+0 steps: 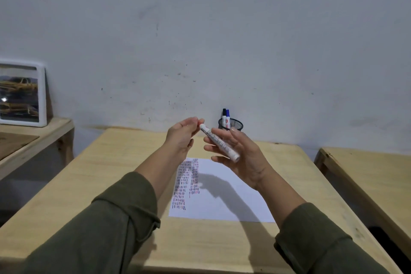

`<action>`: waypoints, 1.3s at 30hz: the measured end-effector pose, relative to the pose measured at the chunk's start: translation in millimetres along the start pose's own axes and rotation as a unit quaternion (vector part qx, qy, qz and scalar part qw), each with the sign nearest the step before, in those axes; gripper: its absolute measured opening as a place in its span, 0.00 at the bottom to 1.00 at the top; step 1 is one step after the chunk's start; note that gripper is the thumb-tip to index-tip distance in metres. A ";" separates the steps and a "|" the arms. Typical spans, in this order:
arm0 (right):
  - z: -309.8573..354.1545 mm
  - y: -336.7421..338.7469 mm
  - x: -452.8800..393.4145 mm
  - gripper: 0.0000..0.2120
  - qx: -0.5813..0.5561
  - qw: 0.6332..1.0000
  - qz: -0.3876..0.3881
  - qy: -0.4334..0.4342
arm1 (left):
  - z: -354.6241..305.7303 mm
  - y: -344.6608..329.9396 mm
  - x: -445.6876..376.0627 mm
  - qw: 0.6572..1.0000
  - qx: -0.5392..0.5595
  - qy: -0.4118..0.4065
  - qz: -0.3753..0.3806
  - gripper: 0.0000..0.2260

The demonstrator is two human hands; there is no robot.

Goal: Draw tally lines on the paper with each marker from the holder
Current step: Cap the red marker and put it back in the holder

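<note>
A white marker (pixel 219 142) lies slanted across the fingers of my right hand (pixel 239 154), raised above the paper. My left hand (pixel 183 134) pinches the marker's upper end with its fingertips; whether a cap is there I cannot tell. Both hands hover over the white paper (pixel 224 193), which bears two columns of short tally lines (pixel 185 182) on its left side. A black mesh holder (pixel 231 123) stands at the table's far edge with a black-capped marker (pixel 224 115) and a blue-capped marker (pixel 227 117) in it.
The paper lies on a light wooden table (pixel 115 173). A second wooden table (pixel 367 176) stands to the right across a gap. On the left, a lower wooden surface (pixel 33 138) carries a white-framed picture (pixel 22 93) leaning on the grey wall.
</note>
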State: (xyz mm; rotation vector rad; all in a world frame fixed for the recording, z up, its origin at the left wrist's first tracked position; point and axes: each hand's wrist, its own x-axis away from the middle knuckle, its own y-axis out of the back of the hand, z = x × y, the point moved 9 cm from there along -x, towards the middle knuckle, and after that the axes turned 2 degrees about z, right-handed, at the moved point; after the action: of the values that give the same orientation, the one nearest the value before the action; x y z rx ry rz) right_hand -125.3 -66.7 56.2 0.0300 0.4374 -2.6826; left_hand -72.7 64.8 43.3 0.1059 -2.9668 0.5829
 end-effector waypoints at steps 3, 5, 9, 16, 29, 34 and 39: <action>6.6 18.7 -14.4 0.01 0.125 0.991 -0.042 0.004 | -13.4 -30.5 -11.6 0.992 -0.098 -0.032 0.067 0.10; 14.0 37.5 -28.8 0.09 0.151 0.986 -0.069 0.016 | -18.4 -47.4 -24.2 0.982 -0.159 -0.050 0.087 0.16; 47.4 77.1 -54.5 0.26 0.235 0.963 -0.120 0.050 | -18.6 -56.2 -60.6 0.952 -0.294 -0.073 0.044 0.19; 98.5 143.2 -103.9 0.40 0.372 0.898 -0.213 0.100 | 4.3 -66.2 -113.4 0.890 -0.449 -0.076 0.024 0.27; 44.3 180.1 -158.3 0.27 0.508 0.835 -0.202 0.066 | 38.0 -76.5 -146.1 0.856 -0.507 -0.080 0.052 0.26; 32.2 180.8 -164.2 0.27 0.550 0.811 -0.191 0.056 | 41.2 -75.5 -147.3 0.872 -0.479 -0.088 0.050 0.23; 29.3 177.3 -172.6 0.25 0.592 0.780 -0.189 0.071 | 43.0 -71.8 -149.2 0.883 -0.458 -0.086 0.050 0.24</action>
State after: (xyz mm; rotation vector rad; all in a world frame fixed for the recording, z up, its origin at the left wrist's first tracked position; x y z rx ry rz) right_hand 105.8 -159.1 46.0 0.5519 -1.3883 -2.8453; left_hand 77.3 -11.0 11.5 -0.0893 -3.0667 -0.8908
